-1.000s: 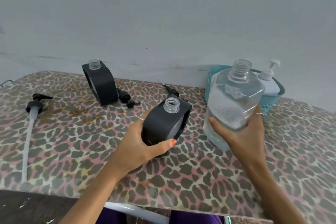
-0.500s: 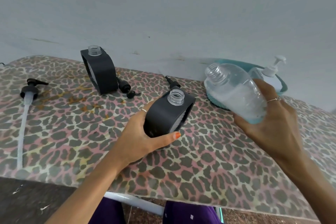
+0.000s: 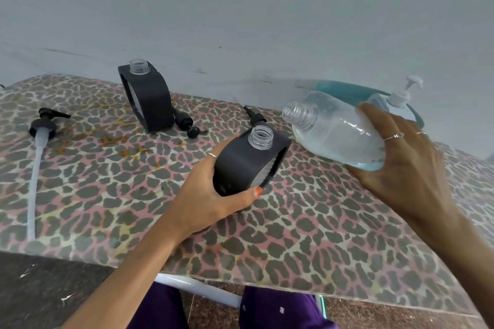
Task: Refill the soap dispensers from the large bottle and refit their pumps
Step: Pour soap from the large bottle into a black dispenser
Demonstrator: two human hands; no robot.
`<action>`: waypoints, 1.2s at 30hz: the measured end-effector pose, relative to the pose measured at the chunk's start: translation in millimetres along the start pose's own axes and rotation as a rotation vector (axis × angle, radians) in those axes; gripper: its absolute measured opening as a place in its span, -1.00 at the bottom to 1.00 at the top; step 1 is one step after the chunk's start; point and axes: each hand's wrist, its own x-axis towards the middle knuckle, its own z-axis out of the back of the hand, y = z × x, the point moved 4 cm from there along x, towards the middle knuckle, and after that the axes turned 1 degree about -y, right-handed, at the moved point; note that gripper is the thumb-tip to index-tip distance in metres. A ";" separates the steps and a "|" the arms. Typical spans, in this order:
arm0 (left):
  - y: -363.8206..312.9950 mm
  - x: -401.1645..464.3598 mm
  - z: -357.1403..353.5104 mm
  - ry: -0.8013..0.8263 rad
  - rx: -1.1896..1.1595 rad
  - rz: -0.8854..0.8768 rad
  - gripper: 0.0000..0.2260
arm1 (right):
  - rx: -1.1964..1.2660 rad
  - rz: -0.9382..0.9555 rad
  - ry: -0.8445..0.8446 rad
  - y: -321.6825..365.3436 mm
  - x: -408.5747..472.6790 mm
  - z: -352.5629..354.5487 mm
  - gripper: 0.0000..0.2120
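Nearest, a black soap dispenser [image 3: 248,163] is gripped by the left hand [image 3: 211,200], thumb pressed along its lower edge and fingers wrapped behind it. It is tilted to the right over the leopard-print table [image 3: 307,235], and its clear threaded neck is uncapped. To its right, the large clear bottle [image 3: 336,131] is clasped around its base by the right hand [image 3: 401,163], with the fingers curled over its upper side. The bottle is tipped nearly onto its side, its open neck pointed left, just beside and slightly above the dispenser's opening but apart from it. Pale liquid is seen pooled along its lower side.

Just behind the held dispenser, a black pump [image 3: 255,116] is partly hidden. Farther back on the left, a second black dispenser [image 3: 149,99] is stood upright near the wall, its neck also uncapped, and another black pump [image 3: 187,124] is laid against its right side. At the far left, a long-tubed pump [image 3: 40,147] is laid flat on the table. At the far right, a white pump bottle [image 3: 401,96] is seen in a teal basket [image 3: 344,87].
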 end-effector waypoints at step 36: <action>-4.0 -1.6 0.7 -0.008 -0.097 0.010 -0.47 | -0.159 0.176 -0.042 -4.7 16.0 2.4 -0.38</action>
